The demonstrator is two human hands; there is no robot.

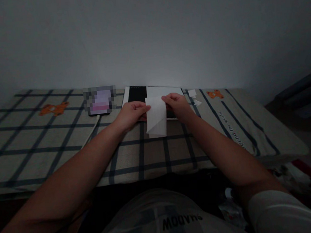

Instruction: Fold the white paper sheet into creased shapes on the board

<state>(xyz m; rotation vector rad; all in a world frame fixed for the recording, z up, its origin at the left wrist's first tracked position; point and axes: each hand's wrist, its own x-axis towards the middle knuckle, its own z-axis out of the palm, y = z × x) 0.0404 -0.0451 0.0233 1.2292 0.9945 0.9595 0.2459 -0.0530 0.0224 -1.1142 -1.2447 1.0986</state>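
A folded sheet of white paper [156, 114] is held up between my two hands, with a slanting crease or flap near its lower end. My left hand [133, 113] pinches its left edge between thumb and fingers. At the upper right corner, my right hand [178, 105] grips it the same way. Behind and under the hands lies a flat black-and-white book or pad [137, 93], partly hidden by the paper and the fingers.
A checked cloth [159, 156] covers the table, which stands against a grey wall [147, 33]. On the left lies a phone [100, 101] with a white cable [91, 132]. Small paper scraps [192, 93] lie right of the book. Below the table edge is a clear plastic bottle [232, 208].
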